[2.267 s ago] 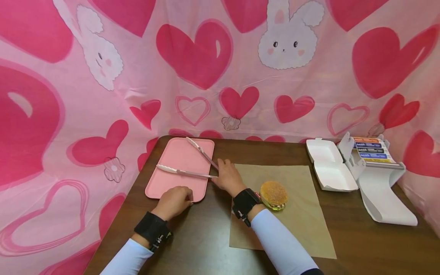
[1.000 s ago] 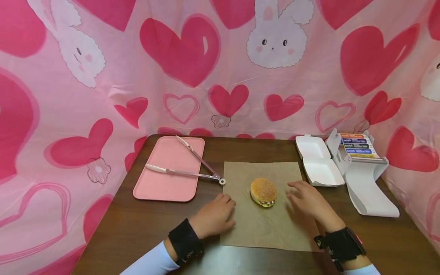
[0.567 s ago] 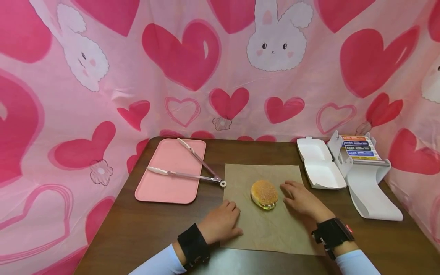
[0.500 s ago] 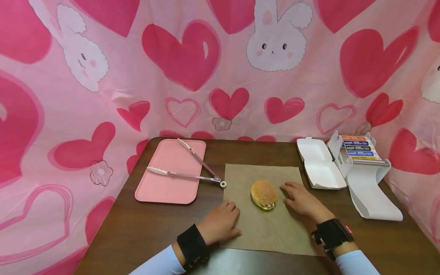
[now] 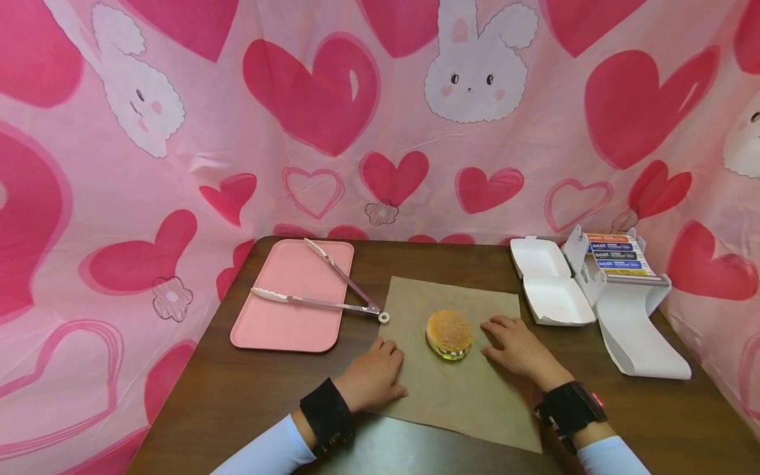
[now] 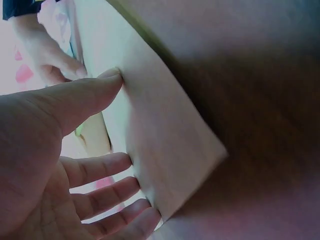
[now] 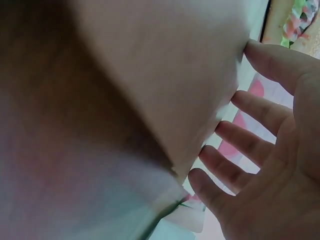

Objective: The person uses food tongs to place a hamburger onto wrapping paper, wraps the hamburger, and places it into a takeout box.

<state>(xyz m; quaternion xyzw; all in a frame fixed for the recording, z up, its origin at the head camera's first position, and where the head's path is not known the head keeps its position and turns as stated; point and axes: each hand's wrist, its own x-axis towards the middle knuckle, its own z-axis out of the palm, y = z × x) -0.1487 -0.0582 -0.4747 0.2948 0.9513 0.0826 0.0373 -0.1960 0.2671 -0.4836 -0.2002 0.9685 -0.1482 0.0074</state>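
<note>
A sesame-bun burger [image 5: 449, 333] with green and pale filling showing at its edge lies on a square of brown wrapping paper [image 5: 457, 396]. My left hand [image 5: 371, 377] rests its spread fingertips on the paper's left edge; the left wrist view shows its thumb [image 6: 92, 97] and fingers touching the sheet near a corner. On the other side, the fingertips of my right hand [image 5: 519, 349] press on the paper close to the burger's right. In the right wrist view, that hand's fingers [image 7: 245, 140] are spread and extended. Neither hand grips anything.
Metal tongs [image 5: 332, 305] lie spread partly over a pink tray [image 5: 285, 333] at the left. An open white clamshell box [image 5: 558, 300] and a dispenser [image 5: 620, 257] with a white strip hanging out stand at the right. A heart-patterned curtain [image 5: 380, 132] closes off the back.
Both hands have come from the tongs and tray to the paper's sides. In the last half second the paper has turned slightly clockwise, carrying the burger a little left.
</note>
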